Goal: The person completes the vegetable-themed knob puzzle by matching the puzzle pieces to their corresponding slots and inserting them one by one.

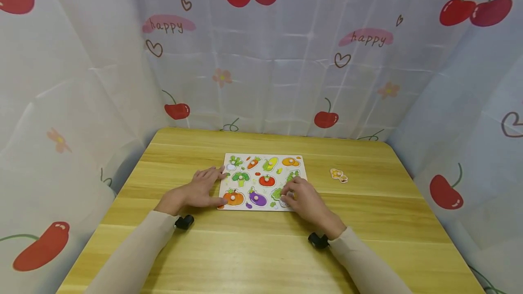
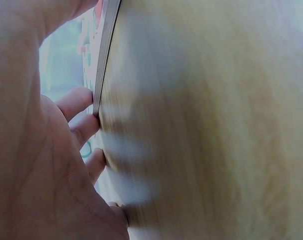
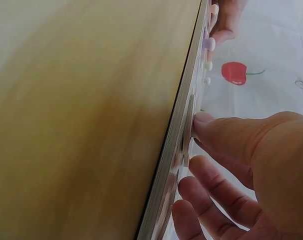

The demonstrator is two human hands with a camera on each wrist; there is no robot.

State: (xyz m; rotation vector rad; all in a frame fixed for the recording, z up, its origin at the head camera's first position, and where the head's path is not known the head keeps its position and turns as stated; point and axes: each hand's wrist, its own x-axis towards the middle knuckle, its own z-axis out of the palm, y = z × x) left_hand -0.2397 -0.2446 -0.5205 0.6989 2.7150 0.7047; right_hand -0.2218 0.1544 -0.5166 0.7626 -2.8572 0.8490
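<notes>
A white vegetable knob puzzle board (image 1: 245, 171) lies flat on the table. My left hand (image 1: 201, 188) rests at its left edge, fingertips along the side and the thumb at the corner by the pumpkin piece (image 1: 234, 198). In the left wrist view the fingers (image 2: 84, 131) touch the board's rim. At the front right corner my right hand (image 1: 304, 198) pinches a green-and-white vegetable puzzle piece (image 1: 276, 193), partly hidden by the fingers. In the right wrist view that piece (image 3: 188, 127) sits slightly raised and tilted over the board, thumb against its face.
Other knobbed pieces sit on the board, among them an eggplant (image 1: 258, 198), a tomato (image 1: 267, 180) and a broccoli (image 1: 241, 178). A yellowish loose piece (image 1: 338, 175) lies right of the board on the wooden table (image 1: 229, 248). Cherry-printed curtains (image 1: 278, 90) surround the table.
</notes>
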